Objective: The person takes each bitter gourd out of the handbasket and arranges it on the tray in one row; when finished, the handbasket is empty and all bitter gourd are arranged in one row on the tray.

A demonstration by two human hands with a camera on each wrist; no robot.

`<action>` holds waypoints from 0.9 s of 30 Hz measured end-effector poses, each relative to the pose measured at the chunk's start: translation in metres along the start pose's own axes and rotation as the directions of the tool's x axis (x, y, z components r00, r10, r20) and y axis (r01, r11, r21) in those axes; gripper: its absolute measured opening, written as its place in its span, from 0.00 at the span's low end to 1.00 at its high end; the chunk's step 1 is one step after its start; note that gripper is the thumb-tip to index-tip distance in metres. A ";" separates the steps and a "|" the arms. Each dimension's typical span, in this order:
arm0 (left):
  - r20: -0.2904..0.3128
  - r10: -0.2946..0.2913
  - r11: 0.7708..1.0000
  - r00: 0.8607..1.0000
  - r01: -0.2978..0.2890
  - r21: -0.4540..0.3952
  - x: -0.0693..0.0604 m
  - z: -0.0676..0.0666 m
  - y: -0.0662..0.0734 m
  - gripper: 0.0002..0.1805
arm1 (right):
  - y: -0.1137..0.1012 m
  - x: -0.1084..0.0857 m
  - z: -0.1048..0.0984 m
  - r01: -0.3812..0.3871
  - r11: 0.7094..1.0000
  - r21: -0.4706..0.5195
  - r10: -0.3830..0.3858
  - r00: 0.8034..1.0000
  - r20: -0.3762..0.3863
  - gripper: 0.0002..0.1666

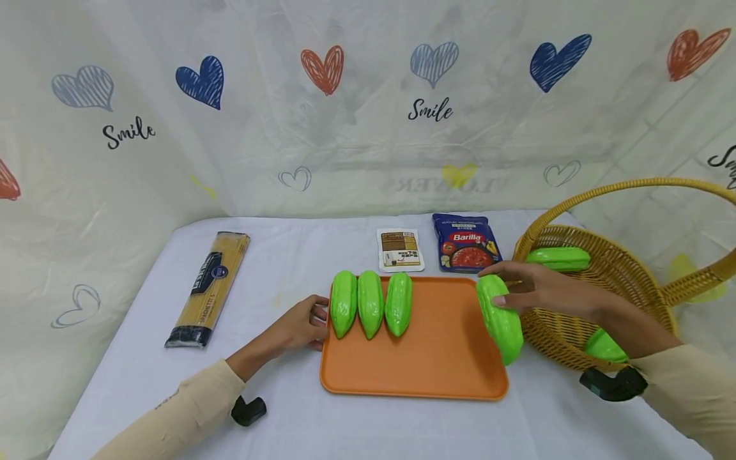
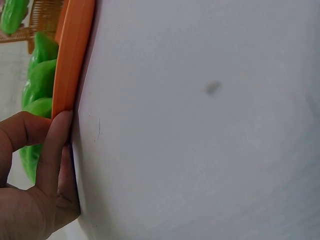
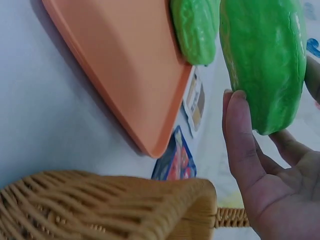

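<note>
Three green ridged vegetables (image 1: 370, 305) lie side by side at the left end of an orange tray (image 1: 425, 364). My left hand (image 1: 300, 324) holds the tray's left edge; in the left wrist view the fingers of that hand (image 2: 37, 165) pinch the rim (image 2: 72, 60). Over the tray's right edge, my right hand (image 1: 535, 291) grips another green vegetable (image 1: 501, 322) near its upper end. The right wrist view shows this vegetable (image 3: 265, 60) held up between thumb and fingers of the hand (image 3: 280, 190), above the tray's level.
A wicker basket (image 1: 621, 255) with a tall handle stands at the right, with green vegetables (image 1: 558, 258) inside. Behind the tray lie a white packet (image 1: 400, 250) and a blue Barilla pouch (image 1: 466, 243). A spaghetti pack (image 1: 211, 287) lies at the left.
</note>
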State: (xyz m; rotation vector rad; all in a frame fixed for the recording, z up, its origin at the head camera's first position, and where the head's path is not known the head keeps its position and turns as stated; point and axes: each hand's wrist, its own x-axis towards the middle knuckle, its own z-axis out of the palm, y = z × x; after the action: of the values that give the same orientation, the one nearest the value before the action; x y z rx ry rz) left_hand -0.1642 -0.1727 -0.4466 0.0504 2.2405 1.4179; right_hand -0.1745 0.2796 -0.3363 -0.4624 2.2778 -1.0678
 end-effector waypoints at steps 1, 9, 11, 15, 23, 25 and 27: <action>-0.001 0.002 1.000 1.000 -0.002 0.001 0.000 0.000 0.000 0.37 | 0.000 0.002 0.002 -0.003 1.000 0.002 0.003 1.000 -0.001 0.34; -0.001 0.005 1.000 1.000 -0.005 0.000 0.000 0.001 0.000 0.37 | -0.002 0.016 0.014 -0.034 0.999 0.005 0.034 0.999 -0.039 0.38; -0.002 0.002 1.000 1.000 -0.002 0.001 0.001 0.001 0.000 0.37 | -0.002 0.020 0.017 -0.044 0.999 0.019 0.045 0.998 -0.049 0.40; -0.006 -0.004 1.000 1.000 0.004 0.003 0.001 0.001 0.000 0.37 | -0.002 0.026 0.024 -0.049 0.998 0.025 0.051 0.996 -0.066 0.39; -0.005 -0.003 1.000 1.000 0.003 0.008 0.002 0.001 -0.001 0.37 | -0.005 0.045 0.040 -0.110 0.991 0.077 0.115 0.991 -0.062 0.43; -0.004 -0.001 1.000 1.000 0.001 0.006 0.001 0.001 -0.001 0.37 | -0.007 0.050 0.044 -0.119 0.990 0.081 0.124 0.990 -0.068 0.44; -0.003 0.004 1.000 1.000 -0.003 0.006 0.001 0.001 -0.001 0.37 | -0.008 0.055 0.048 -0.126 0.989 0.079 0.132 0.988 -0.076 0.44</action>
State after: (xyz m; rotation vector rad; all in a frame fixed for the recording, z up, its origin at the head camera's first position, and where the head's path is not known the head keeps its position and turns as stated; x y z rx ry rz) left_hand -0.1644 -0.1722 -0.4475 0.0543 2.2480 1.4141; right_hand -0.1864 0.2184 -0.3742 -0.2414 2.2953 -1.1191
